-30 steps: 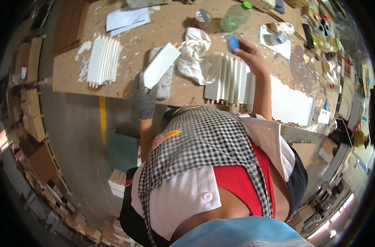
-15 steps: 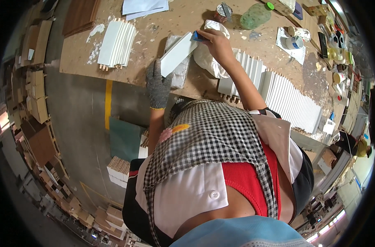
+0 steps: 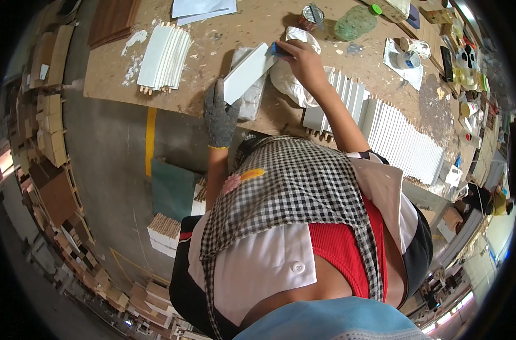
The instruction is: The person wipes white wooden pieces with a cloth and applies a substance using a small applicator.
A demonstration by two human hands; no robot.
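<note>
**Inspector:** Start with the largest item and work down. Give every position relative to the white panel.

**Worker:** The workbench (image 3: 258, 34) lies under the white panel and carries everything else. To the right of the panel, along the bench's near edge, a long row of white slats (image 3: 402, 141) stands on edge. I judge they are racked that way to keep their faces apart. Left of the panel, well apart from it, a smaller bundle of white slats (image 3: 163, 56) lies flat.

**Inspector:** And the panel itself?

**Worker:** The white panel (image 3: 248, 72) is tilted, with its low end toward me. My left hand (image 3: 219, 116), in a grey glove, grips that low end with the fingers closed around it. It is propped like this so the upper end is presented to my other hand.

**Inspector:** The right hand?

**Worker:** My right hand (image 3: 304, 59) is bare and sits at the panel's upper end. Its fingers are pinched on a small blue piece (image 3: 279, 50) that touches the panel there. A crumpled white cloth (image 3: 289, 85) lies just beside the panel, under my wrist.

**Inspector:** Anything smaller?

**Worker:** An open tin (image 3: 312, 16) sits beyond the panel, near that upper end.
</note>
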